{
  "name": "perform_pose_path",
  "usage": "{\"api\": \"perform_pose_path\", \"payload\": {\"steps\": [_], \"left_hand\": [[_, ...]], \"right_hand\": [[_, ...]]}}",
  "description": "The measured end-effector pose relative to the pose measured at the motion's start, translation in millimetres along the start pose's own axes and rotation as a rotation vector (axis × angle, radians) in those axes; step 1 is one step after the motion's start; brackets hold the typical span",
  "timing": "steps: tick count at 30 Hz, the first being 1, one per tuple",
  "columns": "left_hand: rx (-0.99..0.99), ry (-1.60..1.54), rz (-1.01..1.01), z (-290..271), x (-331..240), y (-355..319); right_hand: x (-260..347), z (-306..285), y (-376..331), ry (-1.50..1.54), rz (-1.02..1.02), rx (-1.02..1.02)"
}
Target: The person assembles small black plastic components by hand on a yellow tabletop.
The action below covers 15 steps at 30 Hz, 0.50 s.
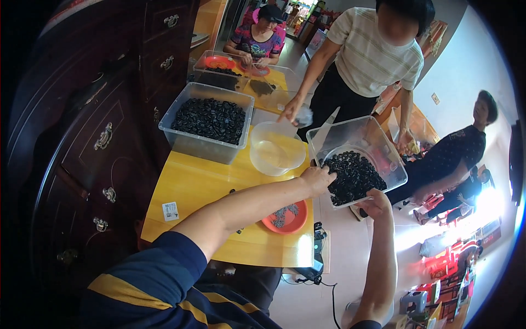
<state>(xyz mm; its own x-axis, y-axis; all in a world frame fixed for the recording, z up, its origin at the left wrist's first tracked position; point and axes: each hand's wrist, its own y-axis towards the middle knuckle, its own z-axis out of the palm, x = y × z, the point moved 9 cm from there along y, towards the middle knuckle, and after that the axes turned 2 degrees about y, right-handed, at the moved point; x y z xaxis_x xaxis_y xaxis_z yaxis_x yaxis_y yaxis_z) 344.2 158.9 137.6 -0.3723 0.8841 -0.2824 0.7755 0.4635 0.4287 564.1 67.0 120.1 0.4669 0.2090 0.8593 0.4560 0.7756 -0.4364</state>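
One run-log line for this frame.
left hand: in clear bin, on black pieces | right hand: gripping bin's near edge
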Motion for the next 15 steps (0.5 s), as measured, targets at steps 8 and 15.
{"api": "perform_pose_path", "payload": {"steps": [8, 15], "left_hand": [[0.005, -0.07, -0.006, 13.0, -6.4, 0.1], [-0.013, -0.136, -0.06, -0.4, -2.4, 8.2]], "right_hand": [[69.8, 27.2, -15.9, -0.529, -0.08, -0.107], [100.8, 42.5, -9.8, -0.657, -0.045, -0.221]]}}
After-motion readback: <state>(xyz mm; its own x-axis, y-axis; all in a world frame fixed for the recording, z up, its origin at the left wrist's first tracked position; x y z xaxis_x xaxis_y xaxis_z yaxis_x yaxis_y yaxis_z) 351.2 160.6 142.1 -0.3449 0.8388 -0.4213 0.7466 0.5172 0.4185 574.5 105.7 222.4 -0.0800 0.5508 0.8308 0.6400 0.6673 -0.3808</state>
